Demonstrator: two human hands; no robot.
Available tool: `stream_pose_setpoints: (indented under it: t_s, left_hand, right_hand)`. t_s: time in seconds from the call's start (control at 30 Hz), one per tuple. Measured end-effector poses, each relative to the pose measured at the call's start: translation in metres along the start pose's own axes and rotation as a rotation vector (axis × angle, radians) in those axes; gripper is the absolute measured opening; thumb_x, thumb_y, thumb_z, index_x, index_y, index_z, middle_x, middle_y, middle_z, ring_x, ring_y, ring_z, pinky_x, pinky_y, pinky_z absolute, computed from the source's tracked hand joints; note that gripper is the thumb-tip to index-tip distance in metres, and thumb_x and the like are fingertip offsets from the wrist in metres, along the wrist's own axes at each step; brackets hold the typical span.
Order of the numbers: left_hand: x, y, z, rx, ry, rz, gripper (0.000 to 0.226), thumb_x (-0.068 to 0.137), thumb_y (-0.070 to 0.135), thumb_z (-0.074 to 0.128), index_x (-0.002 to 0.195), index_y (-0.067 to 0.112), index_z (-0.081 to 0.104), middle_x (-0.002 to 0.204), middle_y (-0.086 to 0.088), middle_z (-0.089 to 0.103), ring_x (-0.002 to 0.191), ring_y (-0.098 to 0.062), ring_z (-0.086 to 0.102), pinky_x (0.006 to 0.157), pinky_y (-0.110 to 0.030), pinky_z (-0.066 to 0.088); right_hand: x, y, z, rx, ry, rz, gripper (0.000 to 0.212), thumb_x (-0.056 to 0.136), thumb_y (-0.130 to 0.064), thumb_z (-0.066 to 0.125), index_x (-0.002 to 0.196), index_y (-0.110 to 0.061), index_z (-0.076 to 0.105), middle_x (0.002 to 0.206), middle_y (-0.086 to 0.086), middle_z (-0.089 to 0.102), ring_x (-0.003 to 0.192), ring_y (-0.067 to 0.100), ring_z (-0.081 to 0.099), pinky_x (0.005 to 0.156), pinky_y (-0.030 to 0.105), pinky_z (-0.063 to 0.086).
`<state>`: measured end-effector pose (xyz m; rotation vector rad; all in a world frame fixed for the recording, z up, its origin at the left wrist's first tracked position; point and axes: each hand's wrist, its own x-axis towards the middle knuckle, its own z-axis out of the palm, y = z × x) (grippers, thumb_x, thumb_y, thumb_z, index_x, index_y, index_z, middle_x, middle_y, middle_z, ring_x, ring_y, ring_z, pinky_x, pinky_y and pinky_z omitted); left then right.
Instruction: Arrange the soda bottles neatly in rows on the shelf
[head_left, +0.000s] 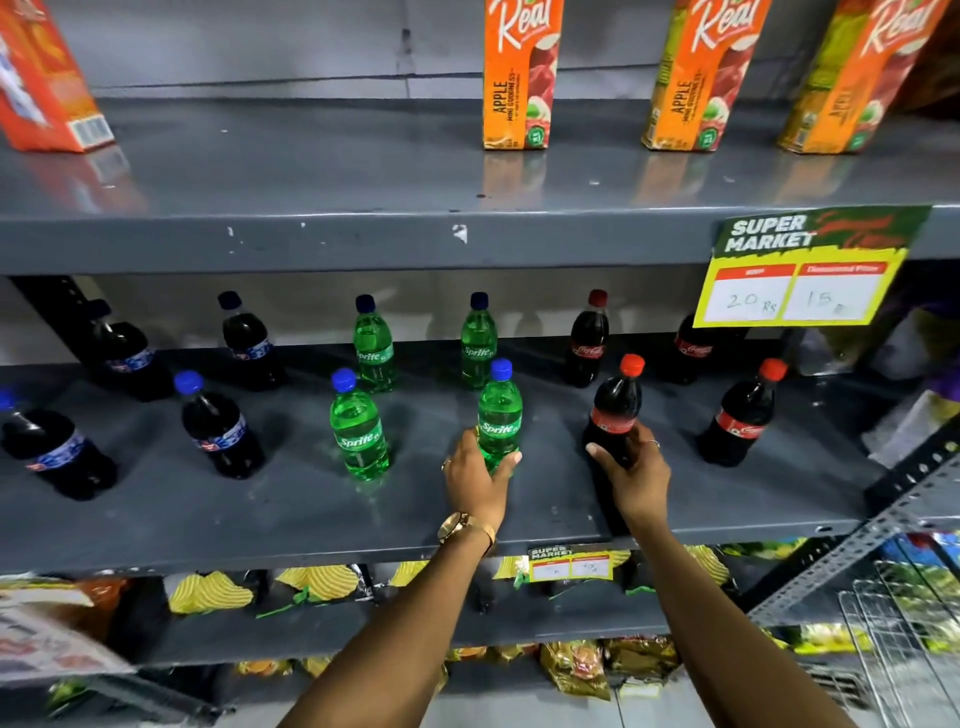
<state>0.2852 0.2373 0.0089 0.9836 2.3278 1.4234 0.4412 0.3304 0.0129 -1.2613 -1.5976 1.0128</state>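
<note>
gripping the green sprite bottle, the left hand curls its fingers around it; right hand fingers wrap the coca-cola bottle. both stand upright near the shelf front edge.

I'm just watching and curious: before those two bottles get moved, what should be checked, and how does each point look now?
1. Left hand wrapped around the front Sprite bottle: ok.
2. Right hand gripping the front Coca-Cola bottle: ok.
3. Both bottles upright with caps on: ok.
4. Bare shelf in front of them: ok.
5. Neighbouring green bottle stands apart: ok.
6. Front row lined up with back row: cannot tell.
</note>
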Motion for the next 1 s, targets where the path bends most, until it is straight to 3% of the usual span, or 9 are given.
stream_pose_setpoints:
  t_s: [0.07, 0.2, 0.27, 0.53, 0.67, 0.9, 1.0]
  left_hand:
    - [-0.002, -0.002, 0.000, 0.001, -0.009, 0.013, 0.049, 0.073, 0.031, 0.076, 0.108, 0.003, 0.055, 0.108, -0.019, 0.067, 0.099, -0.040, 0.059, 0.088, -0.046, 0.045]
    - [-0.003, -0.003, 0.000, -0.016, 0.006, 0.019, 0.070, 0.065, 0.059, 0.057, 0.109, 0.005, 0.055, 0.108, -0.017, 0.067, 0.100, -0.037, 0.058, 0.088, -0.044, 0.047]
    - [-0.003, -0.004, 0.002, -0.028, 0.028, 0.005, 0.073, 0.061, 0.063, 0.054, 0.107, 0.006, 0.056, 0.105, -0.016, 0.068, 0.098, -0.036, 0.059, 0.086, -0.045, 0.050]
    - [-0.002, -0.007, 0.003, -0.043, 0.066, 0.023, 0.064, 0.062, 0.058, 0.063, 0.104, 0.010, 0.057, 0.101, -0.014, 0.069, 0.094, -0.033, 0.060, 0.080, -0.048, 0.054]
    - [0.001, -0.014, 0.007, -0.045, 0.057, 0.015, 0.065, 0.061, 0.060, 0.062, 0.105, 0.013, 0.057, 0.099, -0.011, 0.070, 0.087, -0.032, 0.064, 0.076, -0.048, 0.056]
    - [0.005, -0.016, 0.006, -0.041, 0.029, 0.000, 0.068, 0.057, 0.061, 0.063, 0.103, 0.011, 0.055, 0.101, -0.012, 0.070, 0.087, -0.033, 0.064, 0.077, -0.049, 0.055]
    - [0.007, -0.017, 0.001, -0.076, -0.029, -0.007, 0.076, 0.049, 0.055, 0.074, 0.108, 0.012, 0.052, 0.107, -0.013, 0.066, 0.091, -0.035, 0.064, 0.080, -0.050, 0.055]
  right_hand:
    - [0.001, 0.002, 0.000, -0.018, 0.003, -0.014, 0.052, 0.076, -0.018, 0.076, 0.122, -0.011, 0.054, 0.119, 0.013, 0.065, 0.111, 0.024, 0.058, 0.091, 0.027, 0.040]
    - [0.001, 0.007, -0.002, -0.034, -0.013, -0.013, 0.053, 0.075, -0.020, 0.078, 0.121, -0.012, 0.053, 0.119, 0.012, 0.065, 0.103, 0.016, 0.057, 0.089, 0.026, 0.041]
    - [0.002, 0.008, -0.002, -0.035, -0.019, -0.009, 0.054, 0.073, -0.021, 0.079, 0.120, -0.012, 0.053, 0.117, 0.012, 0.065, 0.101, 0.014, 0.057, 0.087, 0.026, 0.041]
    - [0.009, 0.016, 0.004, -0.089, 0.007, -0.019, 0.057, 0.071, -0.027, 0.080, 0.119, -0.011, 0.054, 0.115, 0.014, 0.064, 0.107, 0.029, 0.059, 0.090, 0.038, 0.047]
    - [0.011, 0.017, 0.006, -0.105, 0.003, -0.010, 0.057, 0.071, -0.028, 0.079, 0.119, -0.009, 0.054, 0.115, 0.014, 0.064, 0.108, 0.029, 0.058, 0.088, 0.033, 0.045]
    - [0.010, 0.013, 0.004, -0.138, -0.013, 0.005, 0.063, 0.068, -0.032, 0.081, 0.121, -0.010, 0.054, 0.118, 0.012, 0.064, 0.109, 0.026, 0.058, 0.092, 0.037, 0.048]
    - [-0.004, 0.006, -0.008, 0.048, 0.020, 0.076, 0.077, 0.067, -0.026, 0.082, 0.132, -0.009, 0.045, 0.131, 0.010, 0.056, 0.113, 0.019, 0.055, 0.098, 0.037, 0.046]
